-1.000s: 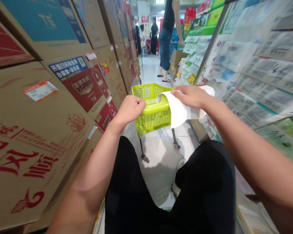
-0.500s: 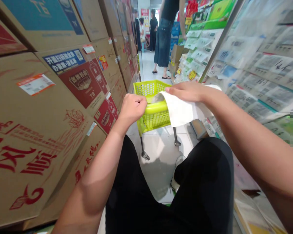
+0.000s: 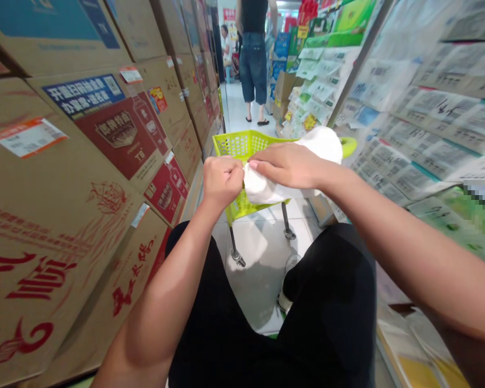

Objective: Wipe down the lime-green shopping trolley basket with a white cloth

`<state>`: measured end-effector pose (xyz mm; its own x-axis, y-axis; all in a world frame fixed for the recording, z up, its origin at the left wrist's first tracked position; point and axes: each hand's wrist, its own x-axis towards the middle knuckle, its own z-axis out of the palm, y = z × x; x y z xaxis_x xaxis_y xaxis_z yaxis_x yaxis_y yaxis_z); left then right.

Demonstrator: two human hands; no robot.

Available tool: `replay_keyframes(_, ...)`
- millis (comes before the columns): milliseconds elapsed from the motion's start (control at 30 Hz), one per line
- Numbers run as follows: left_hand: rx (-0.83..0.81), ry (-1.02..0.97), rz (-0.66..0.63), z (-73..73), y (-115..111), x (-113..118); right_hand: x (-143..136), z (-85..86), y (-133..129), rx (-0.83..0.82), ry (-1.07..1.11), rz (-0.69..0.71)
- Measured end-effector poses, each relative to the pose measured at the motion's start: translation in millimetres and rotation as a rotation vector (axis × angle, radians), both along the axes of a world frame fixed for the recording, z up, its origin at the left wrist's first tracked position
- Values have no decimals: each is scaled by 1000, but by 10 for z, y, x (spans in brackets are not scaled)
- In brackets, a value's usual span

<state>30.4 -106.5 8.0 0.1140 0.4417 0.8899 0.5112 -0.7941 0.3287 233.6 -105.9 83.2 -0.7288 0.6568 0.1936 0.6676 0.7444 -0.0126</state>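
Observation:
My left hand (image 3: 223,182) is closed in a fist around the left end of the handle of a small lime-green shopping cart (image 3: 262,209). Draped over that handle is a white cloth (image 3: 319,148), and my right hand (image 3: 286,163) presses it down, fingers together and curved over the top. Its fingertips nearly meet my left fist. To the right of the cloth, the bare green end of the handle (image 3: 350,146) shows. The cloth hides the handle's middle, and my palm's underside is out of sight. The cart stands on thin metal legs with casters (image 3: 238,257).
Stacked cardboard cartons (image 3: 64,205) wall the left side. Shelves of plastic-wrapped packs (image 3: 420,118) line the right. A person in denim shorts (image 3: 254,59) stands ahead in the narrow aisle, and another person sits farther back. My knees flank the tiled floor (image 3: 258,291).
My right hand has slid left along the handle with the cloth, up to my left fist, uncovering the handle's right end. My left hand keeps its hold. The person ahead has shifted left in view.

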Motion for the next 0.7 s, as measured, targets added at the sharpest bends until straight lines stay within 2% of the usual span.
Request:
replay_keyframes(67,43,-21,-16,-18,29,-46,281,50,235,-95,30,-94)
replay_keyframes(133,77,-45,-28,-38,44,-97,620,49,419,-156,64,-248)
replay_keyframes(200,83,-65,-24,-56,41,-130,876,1,473,-139,93,-354)
replay_keyframes(233,81,-78,-14,-63,34,-136,938,-33,442,-102,109,-357)
replay_keyframes(333,71,-106,25,-73,2,-109,808,-122,182,39,159,-212)
replay_keyframes(433,64,-82,42,-62,-38,-23,368,-125,-100,100,155,-54)
replay_keyframes(500,50,-55,46,-45,-68,43,110,-73,-158,63,113,-12)
replay_keyframes(600,26,-38,51,-21,-112,104,49,33,18,-86,51,-70)
replay_keyframes(700,6,-29,49,-18,-140,88,405,80,329,-171,70,-222)
